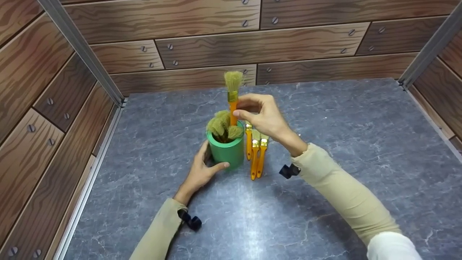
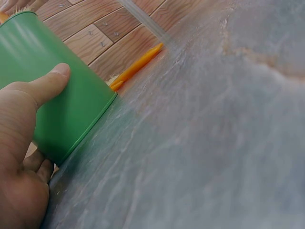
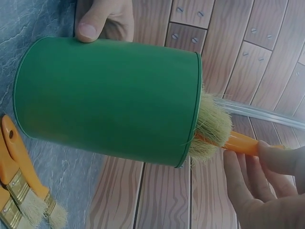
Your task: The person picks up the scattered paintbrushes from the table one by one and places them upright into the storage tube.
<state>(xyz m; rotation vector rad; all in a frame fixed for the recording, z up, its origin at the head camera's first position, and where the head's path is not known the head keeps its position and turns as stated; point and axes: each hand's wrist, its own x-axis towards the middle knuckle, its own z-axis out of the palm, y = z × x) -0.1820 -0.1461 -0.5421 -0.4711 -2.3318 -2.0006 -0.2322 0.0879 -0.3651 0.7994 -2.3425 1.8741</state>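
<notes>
A green cylindrical can [image 1: 226, 153] stands upright on the table, with several bristle heads [image 1: 218, 124] poking out of its top. Fingers and thumb of my left hand [image 1: 199, 169] grip the can low on its left side; the left wrist view shows the thumb lying across the green wall [image 2: 76, 109]. Above the rim, my right hand [image 1: 265, 113] pinches the orange handle of a paintbrush [image 1: 233, 95], bristles up. The handle's lower end is hidden behind the rim and the other bristles. In the right wrist view the thumb and fingers hold that orange handle [image 3: 240, 143].
Just right of the can, several orange-handled paintbrushes [image 1: 258, 157] lie on the grey marbled table [image 1: 343, 144], bristles pointing away. Wood-patterned panels [image 1: 252, 47] enclose the back and sides, with metal corner posts [image 1: 81, 47].
</notes>
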